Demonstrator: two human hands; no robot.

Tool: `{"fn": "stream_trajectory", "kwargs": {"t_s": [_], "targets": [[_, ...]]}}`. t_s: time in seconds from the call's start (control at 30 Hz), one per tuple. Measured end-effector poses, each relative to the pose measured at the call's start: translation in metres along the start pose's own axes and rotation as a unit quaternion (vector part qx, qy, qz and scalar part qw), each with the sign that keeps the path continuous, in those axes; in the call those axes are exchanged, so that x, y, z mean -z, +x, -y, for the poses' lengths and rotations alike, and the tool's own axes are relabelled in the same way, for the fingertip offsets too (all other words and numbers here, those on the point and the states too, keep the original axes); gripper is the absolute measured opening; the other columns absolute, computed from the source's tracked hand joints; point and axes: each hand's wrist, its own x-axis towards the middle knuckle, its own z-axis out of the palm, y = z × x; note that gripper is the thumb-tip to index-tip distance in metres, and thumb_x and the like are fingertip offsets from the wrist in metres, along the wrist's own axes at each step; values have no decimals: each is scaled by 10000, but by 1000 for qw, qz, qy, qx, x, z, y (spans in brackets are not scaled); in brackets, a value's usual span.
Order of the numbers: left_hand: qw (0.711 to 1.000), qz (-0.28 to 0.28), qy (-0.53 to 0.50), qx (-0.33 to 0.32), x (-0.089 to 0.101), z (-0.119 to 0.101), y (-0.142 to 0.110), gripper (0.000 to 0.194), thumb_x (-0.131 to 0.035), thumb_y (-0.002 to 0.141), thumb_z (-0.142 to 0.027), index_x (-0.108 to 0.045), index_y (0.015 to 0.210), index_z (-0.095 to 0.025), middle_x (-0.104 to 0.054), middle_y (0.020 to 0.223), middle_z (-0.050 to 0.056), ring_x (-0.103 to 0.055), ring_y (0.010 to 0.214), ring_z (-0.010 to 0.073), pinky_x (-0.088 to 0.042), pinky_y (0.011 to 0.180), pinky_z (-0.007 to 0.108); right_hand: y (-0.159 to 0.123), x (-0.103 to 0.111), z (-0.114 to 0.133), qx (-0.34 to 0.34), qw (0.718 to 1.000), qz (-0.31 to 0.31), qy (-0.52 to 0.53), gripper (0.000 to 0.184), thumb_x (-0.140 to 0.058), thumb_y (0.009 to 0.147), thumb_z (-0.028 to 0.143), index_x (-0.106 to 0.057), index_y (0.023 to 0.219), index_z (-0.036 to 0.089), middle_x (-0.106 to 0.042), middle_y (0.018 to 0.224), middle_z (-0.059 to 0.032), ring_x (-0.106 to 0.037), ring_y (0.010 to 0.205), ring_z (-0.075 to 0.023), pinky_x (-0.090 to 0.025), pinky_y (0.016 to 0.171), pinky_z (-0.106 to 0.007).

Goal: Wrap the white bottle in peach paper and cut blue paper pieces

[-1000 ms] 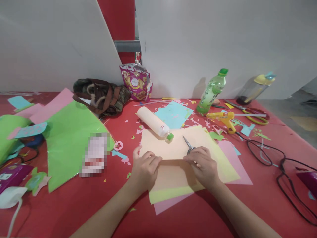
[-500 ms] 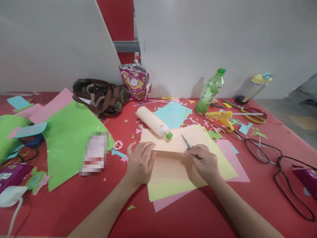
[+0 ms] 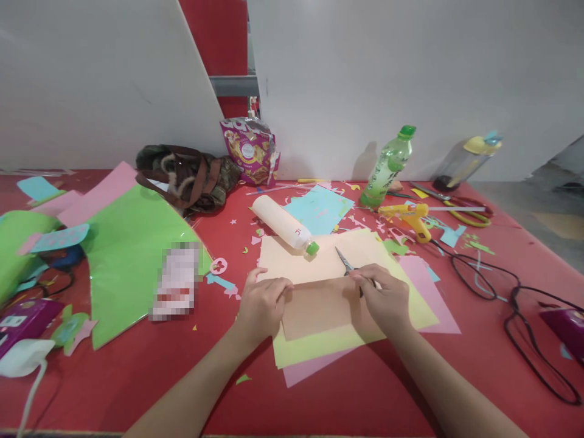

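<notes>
Peach paper (image 3: 314, 267) is pinched along one edge by the fingers of the left hand (image 3: 262, 307) and right hand (image 3: 384, 298), above a yellow sheet (image 3: 328, 348) on a red table (image 3: 264, 407). Whether the partly covered scissors (image 3: 344, 260) are also gripped cannot be told.

Peach sheet (image 3: 314, 261); yellow sheet (image 3: 301, 354); pink sheet (image 3: 300, 372); red table (image 3: 255, 401); camouflage-patterned bag (image 3: 219, 185).

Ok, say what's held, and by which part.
The left hand and right hand pinch the peach paper by the crease or edge between them; whether the scissors are held too can't be told.
</notes>
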Motion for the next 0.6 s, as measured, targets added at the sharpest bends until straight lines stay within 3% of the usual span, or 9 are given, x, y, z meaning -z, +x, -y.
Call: {"fn": "stream_trajectory", "kwargs": {"t_s": [0.23, 0.37, 0.47, 0.53, 0.6], "targets": [[998, 36, -49, 32, -1, -2, -1, 213, -369, 744, -57, -506, 647, -189, -579, 545, -81, -461, 429, 63, -344, 851, 344, 2, -1, 6, -60, 998, -12, 21, 140, -543, 654, 246, -599, 531, 211, -650, 592, -11, -592, 611, -176, -454, 520, -274], [997, 7, -61, 56, 5, 2, 4, 213, -372, 747, -101, -508, 608, -189, -592, 575, -35, -516, 523, 108, -414, 696, 292, 8, 3, 0, -160, 985, -40, 51, 144, -547, 649, 254, -592, 526, 194, -629, 566, -9, -576, 580, -165, -439, 530, -272], [985, -4, -66, 159, 13, 9, 10, 193, -388, 762, -193, -527, 628, -190, -561, 536, -19, -514, 516, 131, -373, 484, 224, 16, 7, -15, -211, 967, -113, 85, 167, -558, 663, 293, -579, 548, 174, -605, 572, -15, -566, 620, -155, -440, 607, -284], [968, 1, -83, 237, 17, 12, 13, 205, -391, 775, -256, -528, 639, -187, -525, 494, -30, -483, 467, 123, -340, 441, 211, 19, 7, -22, -220, 959, -115, 139, 181, -557, 674, 323, -566, 580, 169, -586, 589, -14, -550, 620, -139, -442, 624, -283], [954, 2, -108, 280, 18, 13, 14, 221, -390, 780, -295, -524, 645, -182, -524, 508, -29, -481, 481, 122, -341, 454, 208, 18, 3, -23, -225, 946, -71, 222, 213, -548, 683, 374, -561, 646, 165, -594, 650, -29, -535, 597, -125, -448, 575, -271]]}}
